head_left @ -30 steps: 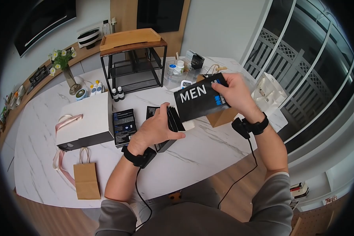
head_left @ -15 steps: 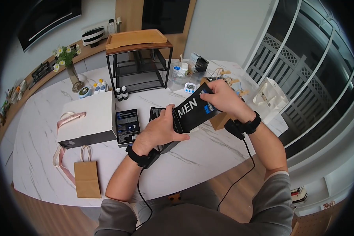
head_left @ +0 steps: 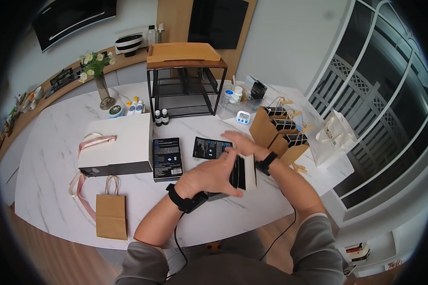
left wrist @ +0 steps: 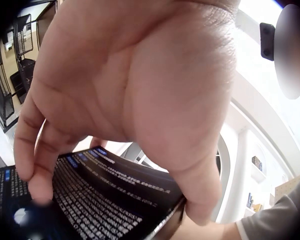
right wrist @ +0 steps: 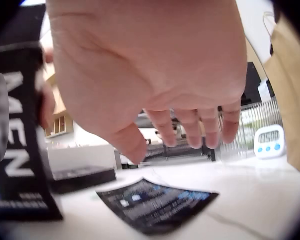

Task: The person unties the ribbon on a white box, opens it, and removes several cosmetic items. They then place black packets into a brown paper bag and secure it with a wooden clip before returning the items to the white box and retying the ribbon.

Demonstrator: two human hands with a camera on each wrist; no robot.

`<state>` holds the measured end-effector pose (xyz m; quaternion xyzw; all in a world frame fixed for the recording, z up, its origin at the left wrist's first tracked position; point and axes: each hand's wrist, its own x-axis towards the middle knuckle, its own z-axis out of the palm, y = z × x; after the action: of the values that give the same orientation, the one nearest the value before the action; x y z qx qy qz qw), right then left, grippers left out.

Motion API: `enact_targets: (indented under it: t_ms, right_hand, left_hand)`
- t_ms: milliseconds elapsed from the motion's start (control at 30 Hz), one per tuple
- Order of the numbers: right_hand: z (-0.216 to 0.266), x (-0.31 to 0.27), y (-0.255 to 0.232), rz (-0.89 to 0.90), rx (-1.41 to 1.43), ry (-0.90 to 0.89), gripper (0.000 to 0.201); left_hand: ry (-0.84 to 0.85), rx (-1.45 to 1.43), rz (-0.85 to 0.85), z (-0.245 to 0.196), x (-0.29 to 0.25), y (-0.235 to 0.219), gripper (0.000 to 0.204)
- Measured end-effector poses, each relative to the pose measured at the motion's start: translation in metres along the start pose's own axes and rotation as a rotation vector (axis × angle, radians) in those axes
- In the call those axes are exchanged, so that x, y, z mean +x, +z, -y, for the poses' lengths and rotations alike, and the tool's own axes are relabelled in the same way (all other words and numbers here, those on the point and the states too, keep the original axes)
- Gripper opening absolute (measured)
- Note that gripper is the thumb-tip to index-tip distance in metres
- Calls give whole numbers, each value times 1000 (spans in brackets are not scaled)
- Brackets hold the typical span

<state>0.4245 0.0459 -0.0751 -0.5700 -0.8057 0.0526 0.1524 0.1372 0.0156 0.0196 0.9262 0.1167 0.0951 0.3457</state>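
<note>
My left hand (head_left: 209, 178) grips a black carton (head_left: 239, 172) from above, with its fingers on one side and its thumb on the other. A white end flap (head_left: 250, 172) stands out at the carton's right. "MEN" shows in white letters on the carton's face in the right wrist view. Flat on the table behind it lies a black printed packet (head_left: 208, 147). My right hand (head_left: 245, 144) reaches over beside this packet with nothing in its grasp; its loosely extended fingers are above the packet (right wrist: 157, 205) in the right wrist view.
Left of the hands are another black carton (head_left: 167, 158), a white gift box (head_left: 116, 142) with pink ribbon and a small kraft bag (head_left: 111, 216). Several filled kraft bags (head_left: 264, 127) stand at right, near a white timer (head_left: 243, 118). A black wire rack (head_left: 183, 102) stands behind.
My right hand has let go of the "MEN" packet it held at the carton's open top and has moved left toward the flat packet. The carton in my left hand is slightly nearer.
</note>
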Motion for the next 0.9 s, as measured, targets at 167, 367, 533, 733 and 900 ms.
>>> enact_targets:
  t_ms: [167,367,533,733,900]
  right_hand:
    - [34,-2,49,48,-229,-90,74]
    - [62,-38,55,17,-623,-79,56]
    - [26,-47,14,-31,952,372,20]
    - [77,-69,-113,-624,757,468,12]
    - [123,-83,-173,-738,961,435,14]
  left_hand:
    - [61,15,139,-11,-3,-4,105]
    - [138,127,-77,0,-5,2,119]
    - [-126,14,48,-3,-2,-18,120]
    - [-243,31,-204,9,6,-13,126]
    - [-266,4,-214,5,7,-14,129]
